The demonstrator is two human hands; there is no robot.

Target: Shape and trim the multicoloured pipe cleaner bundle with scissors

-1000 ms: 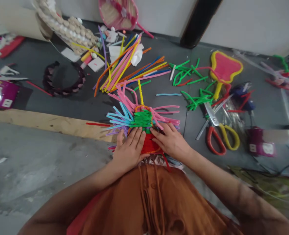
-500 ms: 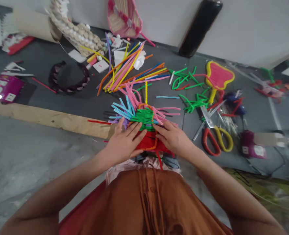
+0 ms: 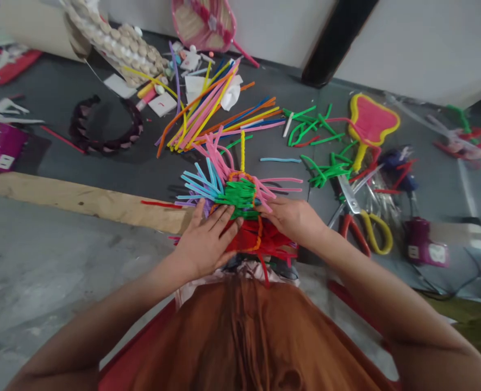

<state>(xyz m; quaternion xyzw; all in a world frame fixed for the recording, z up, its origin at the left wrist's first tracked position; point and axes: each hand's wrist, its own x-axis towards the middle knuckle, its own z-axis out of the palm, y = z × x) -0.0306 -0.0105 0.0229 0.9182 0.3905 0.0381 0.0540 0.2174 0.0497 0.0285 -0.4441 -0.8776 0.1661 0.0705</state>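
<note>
In front of my body, at the table's front edge, lies a pipe-cleaner craft piece. It has an orange twisted outline, a green middle, a red lower part, and pink, blue and purple stems fanning out. My left hand lies flat with fingers spread across its left and lower side, pressing on the green rows. At the right edge, my right hand has its fingers drawn together on pipe cleaners by the orange outline; the fingertips are partly hidden. A yellow twisted stem sticks up from the top.
Loose coloured pipe cleaners lie behind the piece, with cut green pieces to the right. Scissors with red and yellow handles, a pink-and-yellow wand shape, purple glue gun and dark braided headband surround it.
My right hand has drawn its fingers closer together and shifted slightly right, uncovering more of the red part. The left hand stays spread on the piece. The view has shifted a little.
</note>
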